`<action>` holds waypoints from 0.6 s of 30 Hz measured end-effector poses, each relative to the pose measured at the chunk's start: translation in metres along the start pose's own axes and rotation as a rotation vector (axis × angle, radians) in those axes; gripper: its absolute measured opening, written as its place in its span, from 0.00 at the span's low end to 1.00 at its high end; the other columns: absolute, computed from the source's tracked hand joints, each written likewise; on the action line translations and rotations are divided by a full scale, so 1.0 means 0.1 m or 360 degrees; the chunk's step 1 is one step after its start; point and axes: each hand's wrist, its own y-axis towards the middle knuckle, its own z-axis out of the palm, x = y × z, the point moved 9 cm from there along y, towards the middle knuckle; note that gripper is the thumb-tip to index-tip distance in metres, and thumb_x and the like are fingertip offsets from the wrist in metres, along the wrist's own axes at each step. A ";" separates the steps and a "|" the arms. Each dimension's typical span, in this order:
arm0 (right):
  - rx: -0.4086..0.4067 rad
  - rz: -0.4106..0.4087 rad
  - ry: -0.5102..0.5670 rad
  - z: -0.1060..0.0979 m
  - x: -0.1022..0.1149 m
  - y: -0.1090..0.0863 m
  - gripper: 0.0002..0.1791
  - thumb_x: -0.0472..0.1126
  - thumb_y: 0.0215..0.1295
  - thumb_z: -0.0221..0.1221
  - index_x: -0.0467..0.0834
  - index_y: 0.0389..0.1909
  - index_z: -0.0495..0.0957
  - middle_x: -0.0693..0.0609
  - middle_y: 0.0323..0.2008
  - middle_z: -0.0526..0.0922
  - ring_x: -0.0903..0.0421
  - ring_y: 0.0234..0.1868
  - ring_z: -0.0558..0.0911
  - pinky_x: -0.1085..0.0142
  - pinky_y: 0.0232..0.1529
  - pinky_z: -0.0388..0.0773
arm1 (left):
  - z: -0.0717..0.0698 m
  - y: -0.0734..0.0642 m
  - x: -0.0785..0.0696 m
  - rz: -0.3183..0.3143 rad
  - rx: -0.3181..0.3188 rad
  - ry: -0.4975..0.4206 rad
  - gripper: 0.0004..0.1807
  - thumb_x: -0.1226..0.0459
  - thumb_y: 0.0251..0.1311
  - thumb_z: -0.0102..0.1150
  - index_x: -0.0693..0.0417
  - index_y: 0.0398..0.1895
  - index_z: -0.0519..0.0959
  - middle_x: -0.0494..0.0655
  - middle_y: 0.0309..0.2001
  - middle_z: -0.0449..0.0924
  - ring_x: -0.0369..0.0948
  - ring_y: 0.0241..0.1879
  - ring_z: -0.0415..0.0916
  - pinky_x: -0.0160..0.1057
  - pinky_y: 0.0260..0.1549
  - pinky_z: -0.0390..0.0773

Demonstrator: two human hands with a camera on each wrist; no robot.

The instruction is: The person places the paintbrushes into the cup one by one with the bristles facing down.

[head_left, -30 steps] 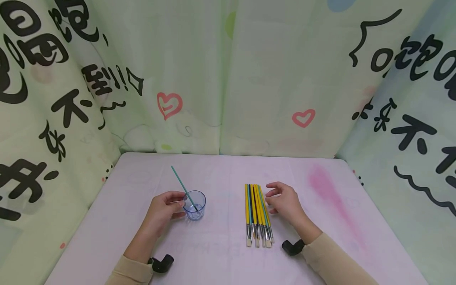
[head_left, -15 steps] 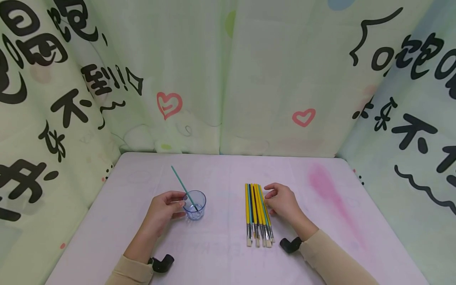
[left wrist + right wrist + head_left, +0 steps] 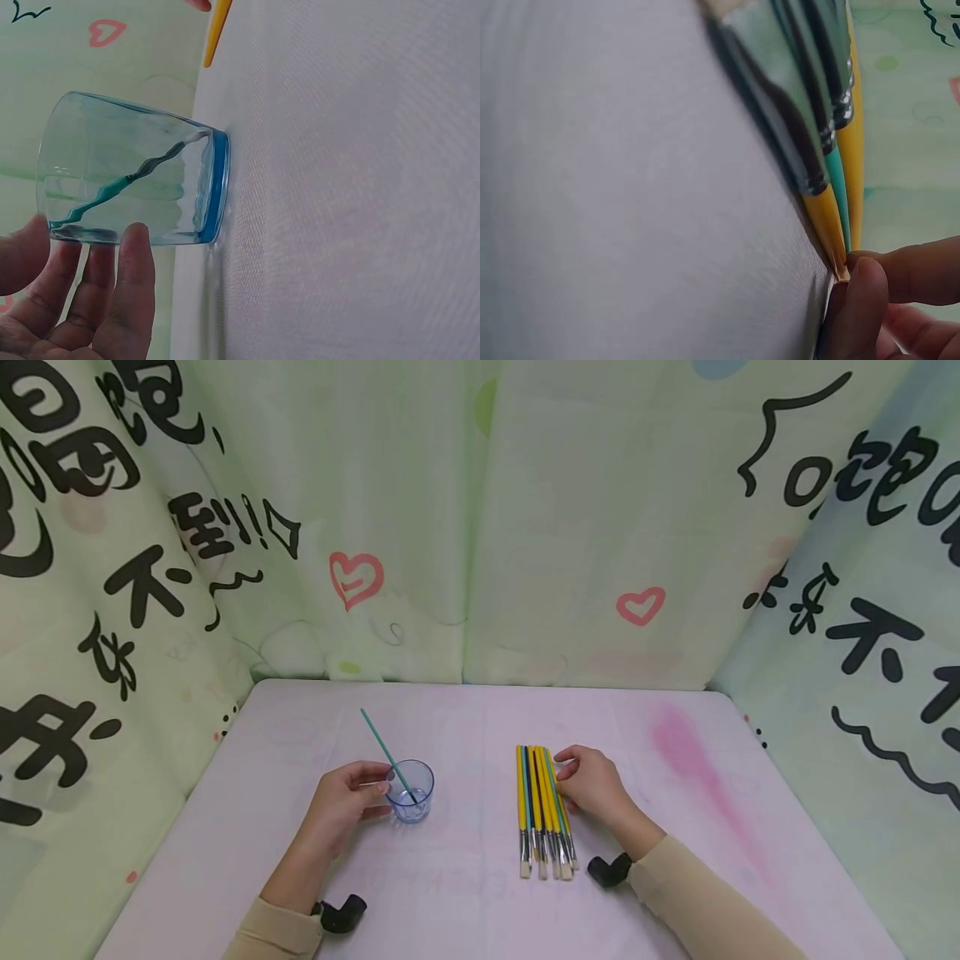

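Note:
My left hand (image 3: 348,795) holds a clear bluish glass (image 3: 424,787) by its near-left side, thumb at the rim and fingers along the wall. A teal-handled paintbrush (image 3: 377,738) leans inside, tip down; in the left wrist view, the glass's blue base (image 3: 219,187) is on the cloth. To the right lies a row of paintbrushes (image 3: 537,785) with yellow, teal and dark handles, bristles toward me. My right hand (image 3: 598,789) is at the row's right side. In the right wrist view its thumb and forefinger pinch the yellow handle of an outer paintbrush (image 3: 822,214).
A pale pink cloth (image 3: 465,893) covers the table, with a darker pink patch (image 3: 693,752) at the right. Printed curtains (image 3: 555,527) surround the back and sides. Black wrist mounts (image 3: 342,914) sit at both sleeves.
My right hand has moved slightly left, up against the right side of the brush row, and its fingers have closed in. The left hand and glass stay put.

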 end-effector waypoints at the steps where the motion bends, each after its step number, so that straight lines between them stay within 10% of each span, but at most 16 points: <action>1: 0.0001 0.0001 -0.0012 0.00 0.01 0.00 0.25 0.31 0.63 0.71 0.40 0.61 0.80 0.46 0.35 0.82 0.54 0.20 0.79 0.68 0.24 0.83 | 0.00 0.00 0.00 -0.0003 -0.0001 -0.0004 0.17 0.73 0.73 0.63 0.60 0.62 0.83 0.62 0.62 0.83 0.51 0.54 0.85 0.45 0.49 0.93; 18: 0.0003 0.0098 -0.0283 -0.01 0.07 0.09 0.25 0.31 0.59 0.64 0.37 0.59 0.80 0.45 0.32 0.83 0.54 0.20 0.80 0.69 0.22 0.78 | 0.00 -0.01 0.00 -0.0003 0.0012 -0.0012 0.17 0.73 0.73 0.63 0.60 0.63 0.83 0.62 0.62 0.82 0.51 0.54 0.85 0.45 0.49 0.93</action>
